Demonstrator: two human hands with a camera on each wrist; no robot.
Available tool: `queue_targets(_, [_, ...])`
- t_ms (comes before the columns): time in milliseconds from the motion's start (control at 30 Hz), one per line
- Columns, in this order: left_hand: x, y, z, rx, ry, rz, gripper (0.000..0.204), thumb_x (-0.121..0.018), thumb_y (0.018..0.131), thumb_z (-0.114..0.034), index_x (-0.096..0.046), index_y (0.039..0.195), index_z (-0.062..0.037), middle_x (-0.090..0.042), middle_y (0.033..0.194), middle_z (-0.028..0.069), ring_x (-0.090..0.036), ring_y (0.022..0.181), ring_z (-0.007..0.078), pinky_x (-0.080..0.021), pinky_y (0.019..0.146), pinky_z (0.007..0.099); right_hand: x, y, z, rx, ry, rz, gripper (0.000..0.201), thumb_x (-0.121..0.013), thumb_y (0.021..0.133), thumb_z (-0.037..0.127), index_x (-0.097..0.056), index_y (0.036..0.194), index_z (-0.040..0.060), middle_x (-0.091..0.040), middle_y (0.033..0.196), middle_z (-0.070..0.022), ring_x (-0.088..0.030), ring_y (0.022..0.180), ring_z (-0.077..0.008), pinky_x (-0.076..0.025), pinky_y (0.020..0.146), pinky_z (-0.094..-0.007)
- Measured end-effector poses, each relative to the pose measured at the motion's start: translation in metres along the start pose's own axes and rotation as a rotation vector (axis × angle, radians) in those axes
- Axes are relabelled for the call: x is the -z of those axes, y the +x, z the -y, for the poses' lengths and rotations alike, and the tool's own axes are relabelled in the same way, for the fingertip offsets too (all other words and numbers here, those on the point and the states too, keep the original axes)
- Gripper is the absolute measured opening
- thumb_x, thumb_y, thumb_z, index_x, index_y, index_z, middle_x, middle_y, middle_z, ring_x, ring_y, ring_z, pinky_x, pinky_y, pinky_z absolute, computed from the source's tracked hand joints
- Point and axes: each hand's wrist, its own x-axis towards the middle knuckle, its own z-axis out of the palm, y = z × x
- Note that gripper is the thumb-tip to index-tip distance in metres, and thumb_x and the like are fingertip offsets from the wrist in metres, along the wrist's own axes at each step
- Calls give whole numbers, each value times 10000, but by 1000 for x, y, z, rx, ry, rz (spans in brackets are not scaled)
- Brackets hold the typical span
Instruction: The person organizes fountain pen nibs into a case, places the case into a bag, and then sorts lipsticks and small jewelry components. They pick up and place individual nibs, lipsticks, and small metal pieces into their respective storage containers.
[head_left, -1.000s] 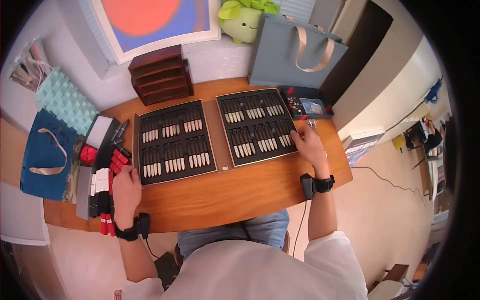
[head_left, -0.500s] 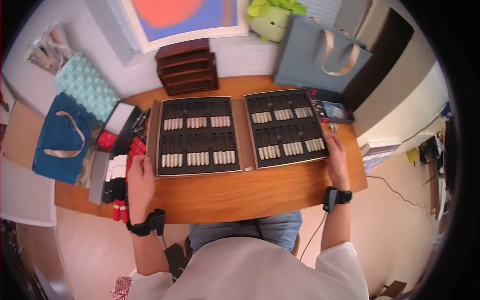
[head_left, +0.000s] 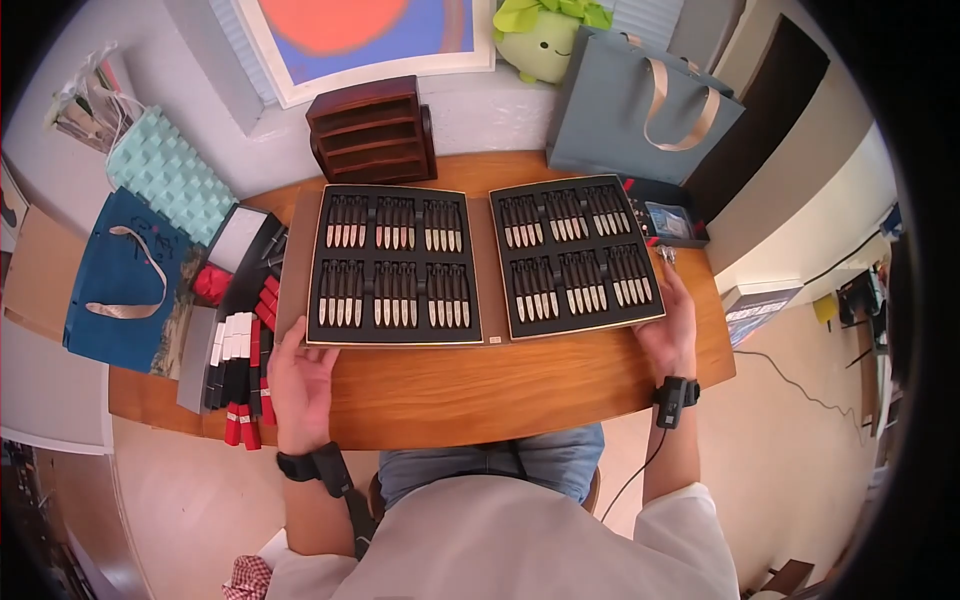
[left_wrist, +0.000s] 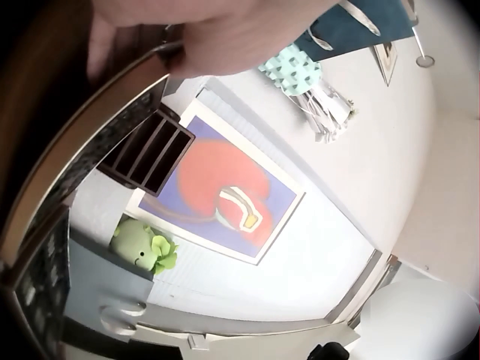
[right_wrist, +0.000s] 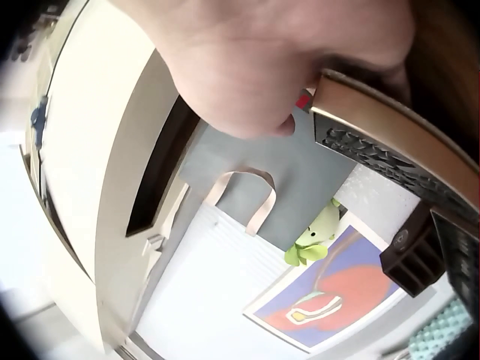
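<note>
An open two-panel case [head_left: 487, 270] with black trays of dark, pale-tipped sticks spans the middle of the head view. At its near left corner the left hand [head_left: 302, 395] holds the edge, palm turned up, some fingers hidden beneath. The right hand [head_left: 676, 325] grips the near right corner, its fingers partly under the case. In the left wrist view the hand [left_wrist: 225, 30] meets the brown rim [left_wrist: 71, 150] of the case. The right wrist view has the other hand [right_wrist: 285, 60] around the case's edge [right_wrist: 390, 127], with its fingertips out of sight.
Red, white and black small boxes [head_left: 238, 345] lie at the left beside a blue bag [head_left: 125, 290]. Behind the case stand a dark wooden rack [head_left: 370, 135] and a grey paper bag [head_left: 640, 110]. A black tray [head_left: 675, 222] sits back right.
The left hand has turned palm up and moved under the case's near left corner. The right hand has shifted under the right corner, and the case is tilted more toward the person.
</note>
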Motion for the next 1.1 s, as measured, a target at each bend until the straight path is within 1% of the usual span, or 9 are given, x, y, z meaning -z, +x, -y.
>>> queue_targets(167, [-6, 10, 20, 62, -361, 56, 297, -624, 1123, -189, -702, 1340, -2, -761, 1341, 103, -708, 1264, 257, -558, 1134, 444, 11, 11, -21, 14, 164, -24, 475, -474, 1186, 347, -668, 1410, -25, -750, 1385, -166, -737, 1230, -292, -606, 1077, -438])
queue_targets(233, [-13, 11, 26, 50, -426, 130, 320, -585, 1132, -198, -699, 1357, -2, -753, 1380, 111, -700, 1292, 260, -548, 1149, 452, 11, 16, -31, 148, 187, -70, 461, -434, 1172, 318, -676, 1426, 17, -747, 1397, -162, -713, 1273, -321, -571, 1127, -520])
queue_targets(267, [-22, 13, 31, 38, -498, 203, 345, -545, 1142, -206, -696, 1375, -1, -744, 1419, 118, -691, 1321, 263, -538, 1164, 461, 1, 9, -28, 47, 274, 33, 485, -436, 1161, 311, -658, 1481, 22, -737, 1436, -155, -695, 1318, -343, -538, 1180, -542])
queue_targets(333, [-35, 13, 36, 44, -488, 181, 417, -510, 1142, -256, -680, 1434, -12, -720, 1481, 126, -668, 1372, 281, -507, 1202, 487, 7, 16, -33, 42, 374, 223, 490, -442, 1165, 323, -656, 1482, 17, -716, 1473, -154, -675, 1345, -341, -515, 1208, -534])
queue_targets(467, [-52, 9, 37, 48, -564, 164, 513, -536, 1125, -371, -652, 1507, -49, -697, 1517, 114, -644, 1402, 305, -470, 1231, 520, -10, 12, -43, 83, 395, 14, 479, -409, 1161, 325, -699, 1410, 35, -725, 1438, -148, -673, 1323, -337, -497, 1210, -533])
queue_targets(833, [-50, 4, 40, 149, -597, 236, 569, -492, 1153, -478, -635, 1549, -95, -663, 1560, 95, -601, 1438, 294, -436, 1240, 521, -39, 11, -77, 66, 485, 361, 644, -525, 1126, 596, -634, 1540, 114, -644, 1574, -76, -599, 1429, -309, -450, 1261, -518])
queue_targets(933, [-54, -4, 38, 148, -608, 203, 571, -487, 1155, -477, -630, 1553, -93, -655, 1568, 105, -593, 1446, 308, -426, 1248, 536, -38, 3, -76, 34, 472, 340, 664, -523, 1124, 611, -627, 1551, 114, -637, 1583, -77, -592, 1439, -309, -448, 1263, -517])
queue_targets(967, [-56, -7, 36, 145, -616, 178, 576, -484, 1156, -478, -626, 1557, -91, -652, 1571, 110, -592, 1449, 314, -420, 1252, 544, -42, 1, -76, 29, 472, 180, 688, -521, 1119, 631, -618, 1565, 116, -632, 1592, -81, -584, 1451, -317, -433, 1274, -528])
queue_targets(1100, [-71, -22, 29, 147, -586, 118, 616, -485, 1146, -526, -602, 1588, -113, -633, 1592, 97, -576, 1465, 307, -404, 1260, 557, -33, 0, -76, -83, 518, 273, 726, -534, 1105, 656, -600, 1592, 121, -605, 1628, -89, -558, 1481, -331, -394, 1298, -556])
